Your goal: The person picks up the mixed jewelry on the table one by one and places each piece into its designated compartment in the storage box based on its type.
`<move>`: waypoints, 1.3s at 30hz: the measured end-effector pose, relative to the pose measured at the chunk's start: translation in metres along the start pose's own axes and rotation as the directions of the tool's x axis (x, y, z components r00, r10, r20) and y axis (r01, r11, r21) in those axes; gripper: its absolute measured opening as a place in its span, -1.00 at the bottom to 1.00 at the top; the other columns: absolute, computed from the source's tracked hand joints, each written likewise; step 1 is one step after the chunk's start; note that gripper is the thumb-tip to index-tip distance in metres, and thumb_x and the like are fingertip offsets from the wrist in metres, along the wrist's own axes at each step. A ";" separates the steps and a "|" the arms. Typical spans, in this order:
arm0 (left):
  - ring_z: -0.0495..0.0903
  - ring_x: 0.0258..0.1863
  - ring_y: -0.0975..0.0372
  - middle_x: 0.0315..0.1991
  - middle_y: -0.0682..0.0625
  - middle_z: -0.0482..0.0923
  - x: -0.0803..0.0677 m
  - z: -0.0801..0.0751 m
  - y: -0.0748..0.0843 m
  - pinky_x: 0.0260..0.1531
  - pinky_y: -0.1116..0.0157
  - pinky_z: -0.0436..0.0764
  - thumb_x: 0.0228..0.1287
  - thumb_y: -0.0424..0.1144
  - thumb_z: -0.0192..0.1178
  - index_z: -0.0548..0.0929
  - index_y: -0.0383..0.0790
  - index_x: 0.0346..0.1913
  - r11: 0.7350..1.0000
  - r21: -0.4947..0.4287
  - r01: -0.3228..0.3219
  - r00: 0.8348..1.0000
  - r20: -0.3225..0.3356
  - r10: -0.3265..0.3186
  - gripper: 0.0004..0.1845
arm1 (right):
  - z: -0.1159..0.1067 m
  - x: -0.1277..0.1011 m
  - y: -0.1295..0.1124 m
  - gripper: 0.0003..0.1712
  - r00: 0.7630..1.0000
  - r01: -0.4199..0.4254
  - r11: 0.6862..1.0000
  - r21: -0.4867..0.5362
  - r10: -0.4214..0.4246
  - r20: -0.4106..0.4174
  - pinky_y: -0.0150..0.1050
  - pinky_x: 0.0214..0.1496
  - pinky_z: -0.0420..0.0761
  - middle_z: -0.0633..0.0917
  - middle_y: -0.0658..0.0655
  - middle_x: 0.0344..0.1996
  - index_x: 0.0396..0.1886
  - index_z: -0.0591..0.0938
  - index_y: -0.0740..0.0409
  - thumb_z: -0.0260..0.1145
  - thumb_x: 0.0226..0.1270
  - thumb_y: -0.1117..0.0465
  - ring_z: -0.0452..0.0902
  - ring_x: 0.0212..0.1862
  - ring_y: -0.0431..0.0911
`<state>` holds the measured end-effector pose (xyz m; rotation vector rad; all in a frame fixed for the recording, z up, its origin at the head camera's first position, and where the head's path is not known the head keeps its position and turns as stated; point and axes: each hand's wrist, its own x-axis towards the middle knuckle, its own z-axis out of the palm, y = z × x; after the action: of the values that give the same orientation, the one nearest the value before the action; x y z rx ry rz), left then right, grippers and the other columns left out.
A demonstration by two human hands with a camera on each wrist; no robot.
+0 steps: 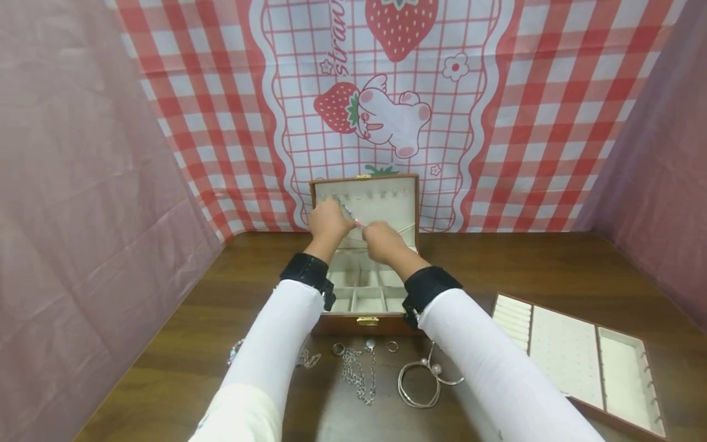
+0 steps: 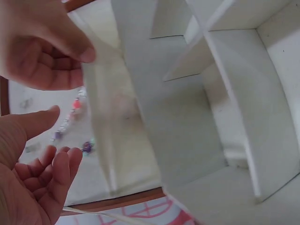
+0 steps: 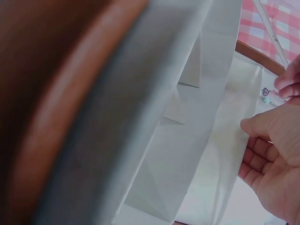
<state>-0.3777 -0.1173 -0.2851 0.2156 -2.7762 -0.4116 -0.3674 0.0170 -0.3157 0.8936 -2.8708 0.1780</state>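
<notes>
A jewelry box point(image 1: 353, 324) stands with its lid point(image 1: 386, 184) raised. A beaded strand point(image 1: 347, 210) of pink, clear and purple beads runs slantwise across the lid, below its row of hooks point(image 1: 382, 194). My left hand point(image 1: 328, 221) is at the lid's left side, thumb and fingers apart about the strand, fingertips near a purple bead point(image 2: 87, 147). With thumb and curled fingers, my right hand point(image 3: 276, 154) pinches the upper edge of the cream lid pocket point(image 3: 229, 126). The strand's far end is hidden behind the right fingers.
Below the lid lie divided compartments point(image 1: 369, 299). In front of the box are a chain point(image 1: 359, 376), rings point(image 1: 338, 349), bangles point(image 1: 410, 402) and a bead piece point(image 1: 235, 351) partly behind the left sleeve. A lift-out tray point(image 1: 569, 350) lies at the right, beneath the right sleeve.
</notes>
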 end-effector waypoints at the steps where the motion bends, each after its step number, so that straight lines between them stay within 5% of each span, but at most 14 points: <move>1: 0.67 -0.20 -0.04 -0.17 -0.18 0.68 0.000 0.002 0.000 -0.36 0.10 0.66 -0.14 0.22 0.50 0.69 -0.25 -0.24 1.000 -0.006 0.002 1.000 -0.005 -0.002 -0.40 | 0.000 0.000 0.000 -0.73 1.000 -0.002 1.000 0.007 0.002 0.001 -0.09 0.04 0.59 0.69 0.26 -0.17 -0.12 0.65 0.35 0.20 0.19 0.51 0.61 -0.07 0.13; 7: 0.63 -0.08 -0.05 -0.08 -0.20 0.66 0.005 0.014 -0.007 -0.17 0.10 0.65 0.00 0.06 0.47 0.67 -0.29 -0.09 1.000 -0.003 -0.025 0.999 0.024 0.025 -0.47 | 0.001 -0.003 0.002 -0.73 1.000 0.015 1.000 0.026 -0.014 -0.024 -0.08 0.00 0.60 0.69 0.26 -0.23 -0.15 0.65 0.35 0.17 0.15 0.53 0.61 -0.11 0.14; 13: 0.61 -0.05 -0.03 -0.03 -0.19 0.64 0.007 0.011 -0.015 -0.19 0.09 0.65 0.04 -0.09 0.41 0.70 -0.28 -0.17 0.999 0.027 -0.030 0.993 0.118 0.026 -0.63 | 0.001 -0.004 0.004 -0.72 0.997 0.037 0.999 0.025 -0.036 -0.064 -0.07 -0.02 0.61 0.69 0.26 -0.25 -0.17 0.65 0.36 0.17 0.10 0.53 0.61 -0.13 0.15; 22: 0.65 -0.18 0.01 -0.16 -0.14 0.67 0.007 0.008 -0.002 -0.30 0.12 0.66 0.10 0.18 0.35 0.70 -0.22 -0.31 0.998 0.013 -0.069 0.992 0.109 0.067 -0.54 | 0.002 -0.005 0.006 -0.65 0.998 0.051 0.998 0.031 -0.050 -0.036 -0.07 0.08 0.56 0.69 0.28 -0.16 -0.06 0.65 0.37 0.17 0.14 0.53 0.59 -0.04 0.16; 28: 0.64 -0.18 0.02 -0.11 -0.12 0.65 0.008 0.018 0.007 -0.35 0.02 0.67 0.03 0.21 0.38 0.69 -0.22 -0.22 0.999 0.022 0.031 0.987 0.159 -0.035 -0.48 | 0.002 -0.008 0.007 -0.63 0.995 0.093 0.995 0.047 -0.091 -0.053 -0.07 0.12 0.54 0.68 0.30 -0.12 -0.03 0.64 0.39 0.14 0.13 0.54 0.58 -0.01 0.18; 33: 0.64 -0.12 0.00 -0.06 -0.12 0.65 0.011 0.021 0.007 -0.31 0.03 0.67 0.08 -0.06 0.37 0.69 -0.22 -0.09 0.995 0.078 0.063 0.986 0.150 -0.074 -0.62 | 0.002 -0.009 0.008 -0.63 0.993 0.108 0.993 0.056 -0.105 -0.055 -0.07 0.13 0.54 0.68 0.32 -0.12 -0.05 0.64 0.41 0.13 0.13 0.54 0.57 0.00 0.18; 39: 0.66 -0.21 0.02 -0.14 -0.13 0.67 0.011 0.021 -0.001 -0.42 0.11 0.66 0.06 -0.20 0.34 0.70 -0.26 -0.17 0.988 0.080 0.131 0.984 0.109 -0.139 -0.72 | 0.001 -0.011 0.010 -0.63 0.996 0.084 0.995 0.056 -0.083 -0.023 -0.06 0.17 0.52 0.66 0.33 -0.04 0.01 0.63 0.42 0.13 0.20 0.53 0.55 0.07 0.19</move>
<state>-0.3946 -0.1145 -0.3010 0.4126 -2.9019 -0.3664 -0.3645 0.0309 -0.3190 1.0144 -2.8164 0.2595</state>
